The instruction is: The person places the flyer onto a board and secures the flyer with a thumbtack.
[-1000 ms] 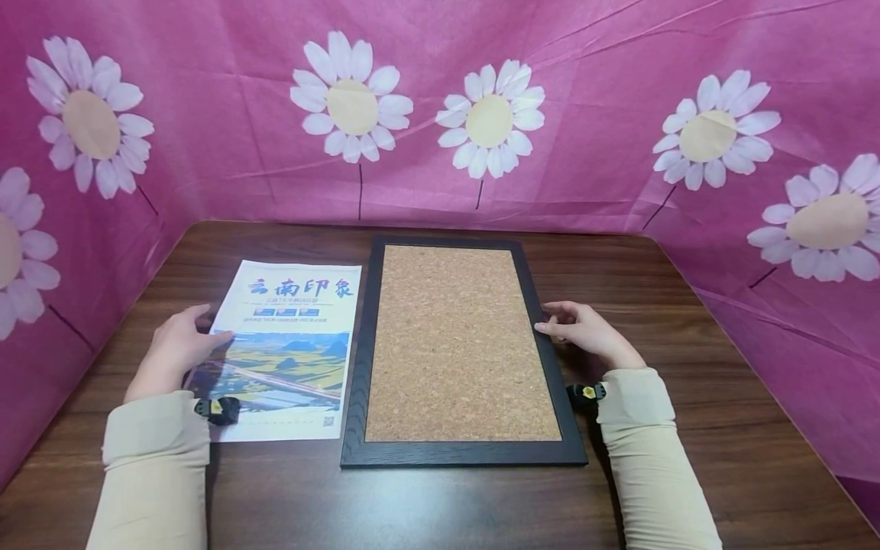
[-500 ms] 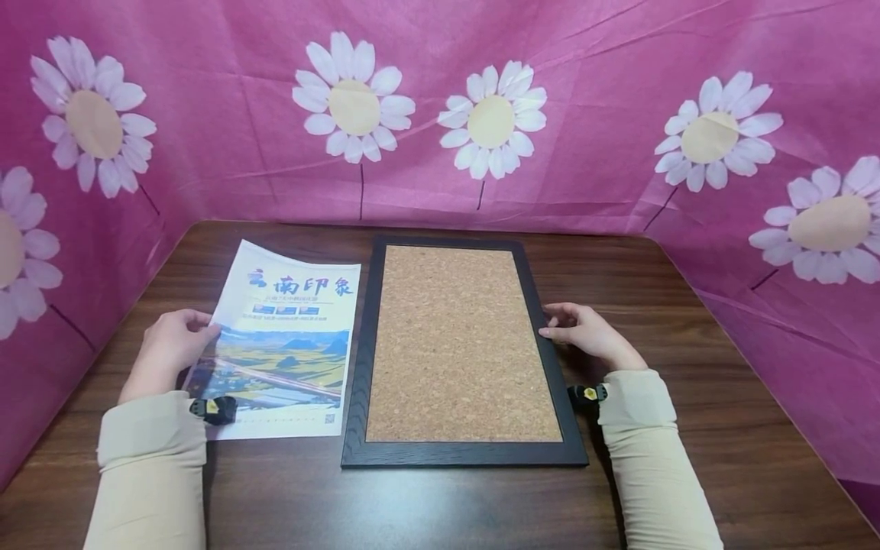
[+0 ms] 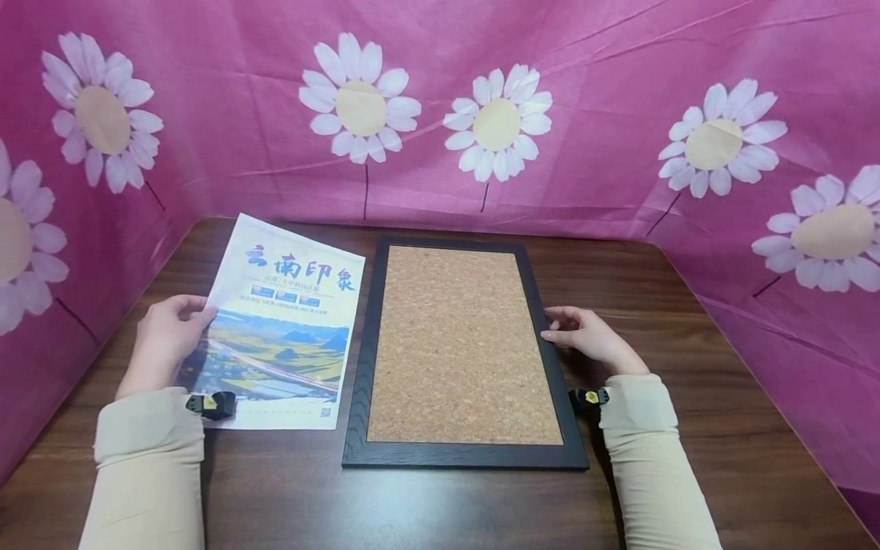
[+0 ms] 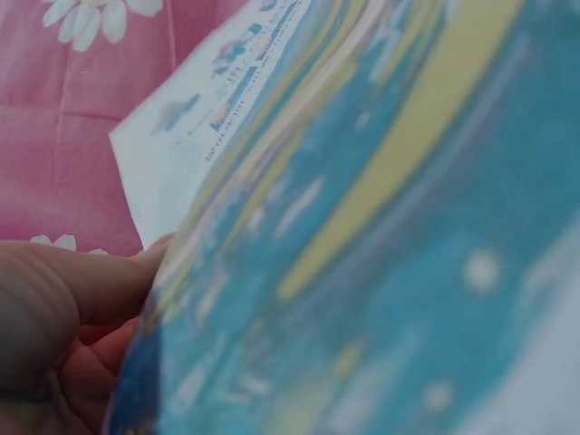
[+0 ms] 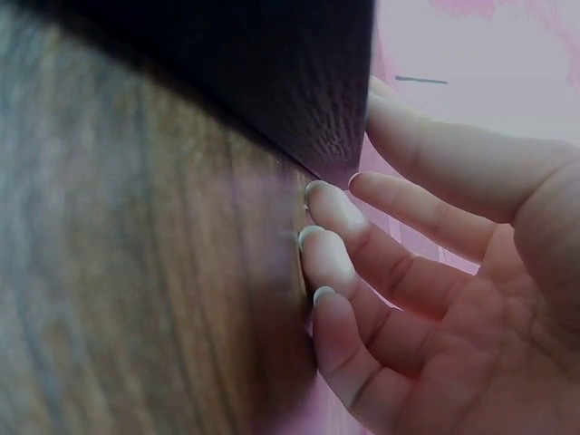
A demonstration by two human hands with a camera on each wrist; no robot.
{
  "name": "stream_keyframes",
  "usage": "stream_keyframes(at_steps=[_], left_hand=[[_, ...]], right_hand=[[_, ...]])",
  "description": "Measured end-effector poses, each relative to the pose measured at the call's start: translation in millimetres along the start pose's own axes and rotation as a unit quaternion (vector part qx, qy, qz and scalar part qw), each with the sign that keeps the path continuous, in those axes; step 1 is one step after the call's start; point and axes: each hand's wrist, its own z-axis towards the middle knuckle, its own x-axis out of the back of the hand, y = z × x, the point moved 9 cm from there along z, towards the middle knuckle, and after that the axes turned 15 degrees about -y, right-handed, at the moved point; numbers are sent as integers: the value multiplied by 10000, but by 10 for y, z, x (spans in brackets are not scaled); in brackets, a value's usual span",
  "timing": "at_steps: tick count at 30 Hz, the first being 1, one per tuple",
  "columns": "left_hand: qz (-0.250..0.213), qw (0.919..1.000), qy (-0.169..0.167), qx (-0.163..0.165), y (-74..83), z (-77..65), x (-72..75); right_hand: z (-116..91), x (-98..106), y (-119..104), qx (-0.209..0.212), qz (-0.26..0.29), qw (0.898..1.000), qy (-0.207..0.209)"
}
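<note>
By the left hand (image 3: 167, 336), the left margin of a printed poster (image 3: 280, 328) is pinched, thumb in front; the fingertips are hidden behind the sheet. The lower left corner of the poster is covered by the left wrist camera (image 3: 211, 406) and its band. The fine print cannot be read, and in the left wrist view the landscape is blurred and cropped. Whether the lower edge is touched by the tabletop (image 3: 454, 508) cannot be told.

The right hand (image 3: 594, 340) is held loosely, its bent fingers and thumb rested against the right side of a framed corkboard (image 3: 464, 344); in the right wrist view, the thumb tip is hidden by the black frame and most of the board is cut off. Both sleeves (image 3: 656, 458) are cut by the bottom of the head view.

The poster is tilted, its upper left corner raised, left of the corkboard; a narrow strip of wood is left between them. Wider wood is seen right of the right hand and below the frame. The far edge is bordered by pink cloth (image 3: 584, 153).
</note>
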Motion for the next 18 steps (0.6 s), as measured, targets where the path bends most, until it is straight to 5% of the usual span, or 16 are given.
stream_keyframes(at_steps=[11,18], left_hand=[[-748,9971,49,91,-32,-28,72],[-1881,9814,-374,-10,-68,-18,15]], right_hand=[[-28,-21,-37,68,41,10000,5],[-15,-11,-9,-1,143,9999,14]])
